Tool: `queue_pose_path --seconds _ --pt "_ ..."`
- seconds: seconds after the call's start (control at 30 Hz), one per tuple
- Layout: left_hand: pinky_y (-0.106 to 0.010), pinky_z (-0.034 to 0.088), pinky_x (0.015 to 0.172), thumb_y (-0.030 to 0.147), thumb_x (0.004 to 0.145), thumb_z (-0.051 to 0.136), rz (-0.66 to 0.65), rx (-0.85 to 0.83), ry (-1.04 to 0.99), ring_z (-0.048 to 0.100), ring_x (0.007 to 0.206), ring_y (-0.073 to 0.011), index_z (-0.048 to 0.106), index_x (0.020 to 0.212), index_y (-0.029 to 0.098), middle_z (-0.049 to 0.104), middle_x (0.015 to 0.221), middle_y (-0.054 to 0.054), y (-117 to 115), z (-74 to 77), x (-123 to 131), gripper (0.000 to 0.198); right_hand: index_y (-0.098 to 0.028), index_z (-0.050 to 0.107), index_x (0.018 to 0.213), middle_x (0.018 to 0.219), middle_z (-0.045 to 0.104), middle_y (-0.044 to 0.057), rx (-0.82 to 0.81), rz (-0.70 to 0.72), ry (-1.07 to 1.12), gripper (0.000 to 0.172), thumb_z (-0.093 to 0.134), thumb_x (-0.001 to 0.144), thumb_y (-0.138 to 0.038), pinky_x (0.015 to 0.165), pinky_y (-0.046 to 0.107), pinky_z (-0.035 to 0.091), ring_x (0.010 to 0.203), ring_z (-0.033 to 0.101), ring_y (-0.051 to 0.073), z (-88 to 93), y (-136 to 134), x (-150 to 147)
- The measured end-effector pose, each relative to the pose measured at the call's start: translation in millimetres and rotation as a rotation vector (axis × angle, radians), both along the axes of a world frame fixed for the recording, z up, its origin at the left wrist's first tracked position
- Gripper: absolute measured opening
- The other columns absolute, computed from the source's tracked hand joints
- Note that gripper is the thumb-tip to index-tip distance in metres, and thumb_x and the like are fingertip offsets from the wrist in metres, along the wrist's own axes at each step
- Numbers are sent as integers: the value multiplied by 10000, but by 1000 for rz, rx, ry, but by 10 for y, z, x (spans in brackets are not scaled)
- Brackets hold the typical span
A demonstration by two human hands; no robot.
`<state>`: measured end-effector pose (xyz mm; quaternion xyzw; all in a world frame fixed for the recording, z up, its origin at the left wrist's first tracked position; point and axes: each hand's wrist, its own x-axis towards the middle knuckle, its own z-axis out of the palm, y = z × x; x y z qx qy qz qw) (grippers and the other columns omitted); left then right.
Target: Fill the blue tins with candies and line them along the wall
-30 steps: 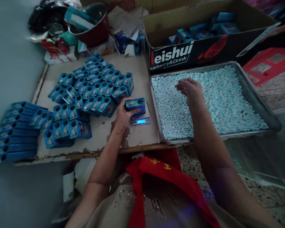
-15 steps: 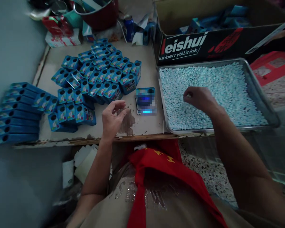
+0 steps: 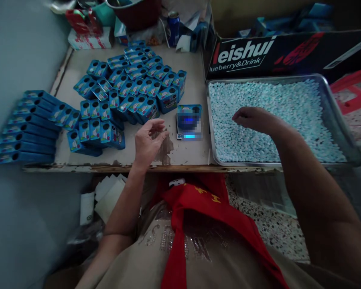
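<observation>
The left grip [image 3: 149, 140] was empty, fingers parted; the right grip [image 3: 252, 119], over the shallow metal tray [image 3: 209, 120], was unclear. The blue oblong box [image 3: 189, 113], apparently card, on the lit scale [image 3: 179, 136] near the pale table's [image 3: 186, 155] front edge, seemed light, crushable, best held by its sides.

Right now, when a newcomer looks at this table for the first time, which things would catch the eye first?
Probably the metal tray on the right, spread with pale blue pieces, the right hand over them. On the left, small blue boxes crowd the table. Between them, the blue-lit display glows on a small scale, with the left hand beside it.
</observation>
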<state>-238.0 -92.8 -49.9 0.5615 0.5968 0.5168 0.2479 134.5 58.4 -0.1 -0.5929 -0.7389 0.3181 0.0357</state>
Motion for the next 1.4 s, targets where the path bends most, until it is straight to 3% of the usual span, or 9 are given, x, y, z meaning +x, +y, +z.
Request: queue_pose_path --seconds 0.27,0.67,0.83,0.9,0.97,1.1,1.23,1.3,1.4 --pt "-391 693 1035 188 873 918 34 -10 -9 800 1075 -234 753 1342 278 812 1143 -29 214 -129 1 506 -193 709 1006 694 580 1 -170 -59 310 146 654 918 -90 692 318 394 718 529 191 -17 -31 -18" --pt "-464 669 1117 289 870 1020 -20 -67 -47 780 1257 -300 688 1455 262 791 1347 -97 628 -451 223 672 -205 786 1105 739 556 -8 -23 96 271 155 702 975 -192 665 341 371 696 489 198 -27 66 63" --pt "-451 653 1110 227 820 1047 -169 -79 -95 789 1234 -317 739 1261 240 819 1249 -66 892 -499 335 539 -266 842 1086 1142 807 83 54 76 267 139 855 968 -340 934 436 573 1097 730 326 -46 157 -45" --pt "-448 656 1077 195 842 1011 -251 -80 -100 799 1159 -314 749 1188 232 817 1159 -49 1004 -425 379 436 -275 834 1068 1186 823 91 70 -48 371 157 871 987 -405 975 460 607 1166 749 344 -100 171 -144" --pt "-463 637 1106 147 855 971 -321 -39 -15 785 1176 -322 771 1178 240 810 1168 -50 1123 -254 437 391 -264 802 1050 1111 825 87 -7 -203 597 195 834 1040 -455 909 418 631 1058 773 299 -189 174 -265" --pt "-548 519 1270 84 940 812 -471 115 347 704 1325 -357 829 1171 277 792 1237 -66 1386 292 689 301 -243 721 1000 907 775 57 -379 -461 1038 394 668 1171 -594 664 289 557 754 700 193 -361 176 -497" --pt "-634 400 1371 197 1006 827 -557 187 392 615 1477 -393 828 1136 287 761 1271 -64 1670 731 1079 157 -264 638 936 813 721 43 -660 -612 1294 466 572 1191 -647 571 248 500 704 619 185 -434 213 -579" --pt "-650 389 1372 224 986 868 -619 181 393 630 1459 -402 826 1089 280 764 1240 -62 1811 816 1230 124 -267 615 923 815 705 58 -705 -659 1350 484 573 1170 -681 546 257 507 718 619 205 -469 261 -561" --pt "-638 386 1371 255 1023 831 -625 233 460 653 1444 -396 840 1099 290 784 1246 -61 1971 814 1340 84 -271 562 912 786 608 52 -551 -650 1404 480 606 1152 -684 524 274 529 752 647 237 -555 371 -512"
